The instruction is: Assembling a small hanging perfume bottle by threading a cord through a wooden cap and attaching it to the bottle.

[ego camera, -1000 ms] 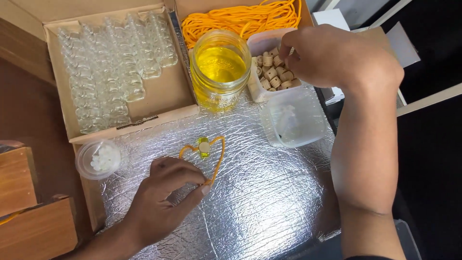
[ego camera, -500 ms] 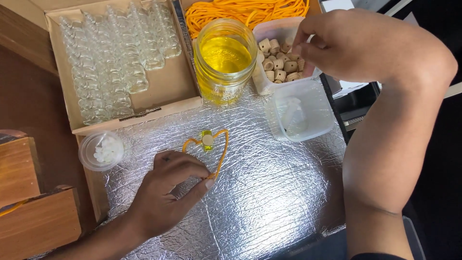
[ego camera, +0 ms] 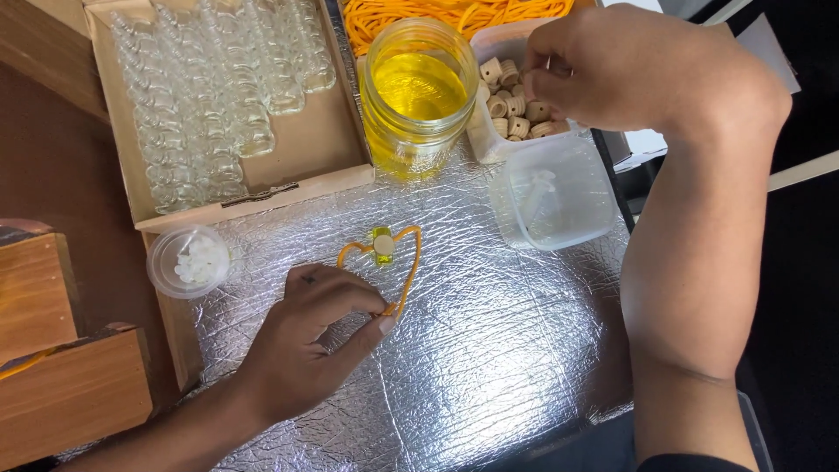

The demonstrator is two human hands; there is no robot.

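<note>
1. The small bottle with a pale cork lies on the foil-covered surface, strung on an orange cord loop. The loop's long axis runs from the bottle at its far end down toward the person, leaning slightly to the right, and ends under the left fingertips.
2. The left hand rests on the foil, fingers narrowed together and pinching the near end of the cord loop.
3. The right hand reaches into the tub of cork stoppers at the far right; its fingers are bunched narrow over the corks, and whether they hold one cannot be told, since the hand covers its own tips.
4. Beside that tub stands a glass jar of yellow liquid, and nearer, an empty-looking clear tub with something pale inside that is hard to make out.
5. A cardboard tray of small glass bottles borders the foil on the far left; a round cup of white pieces sits at the foil's left edge; wooden blocks lie beyond it.
6. Open foil spreads to the right of and nearer than the loop, up to the right forearm.
7. A heap of orange cords is cut off by the top edge.
</note>
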